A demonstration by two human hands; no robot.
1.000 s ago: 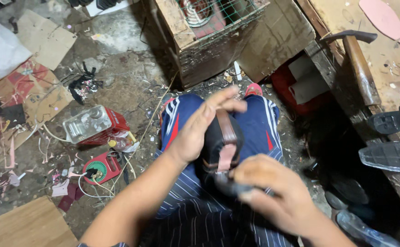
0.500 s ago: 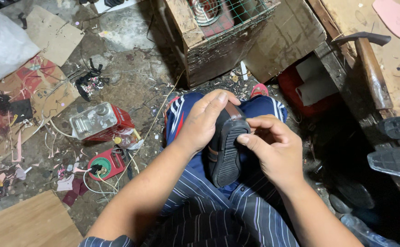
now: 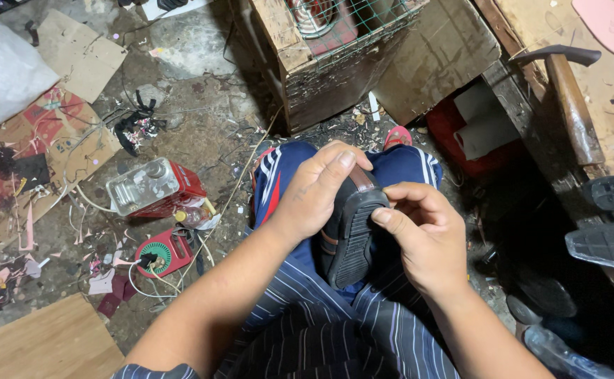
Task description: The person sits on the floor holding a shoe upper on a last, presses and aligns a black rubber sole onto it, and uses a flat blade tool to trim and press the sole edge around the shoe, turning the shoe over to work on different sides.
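Shoe in both hands, held over the lap above the blue track pants, sole turned up toward the camera, toe end pointing away. Left hand wraps the far side, fingers curled over the toe and closed firmly on the upper. Right hand comes in from the other side, thumb and forefinger pinched together at the sole's edge near the toe, the rest of the fingers bent in close; whether they nip a loose bit of sole or just press on it, cannot tell. Black ribbed sole, brown band showing at the rim.

Down on the floor to the left, a clear plastic bottle lies on a red box, and just below it a small red gadget with a green disc, white wire trailing off it. Cardboard scraps and a white sack sit further up on the left. Wooden crate with green mesh stands straight ahead of the knees. On the right, a hammer rests on the wooden surface, with a pink insole at the top corner and two loose black soles near the edge, well apart from the hands. Striped shirt fills the foreground.
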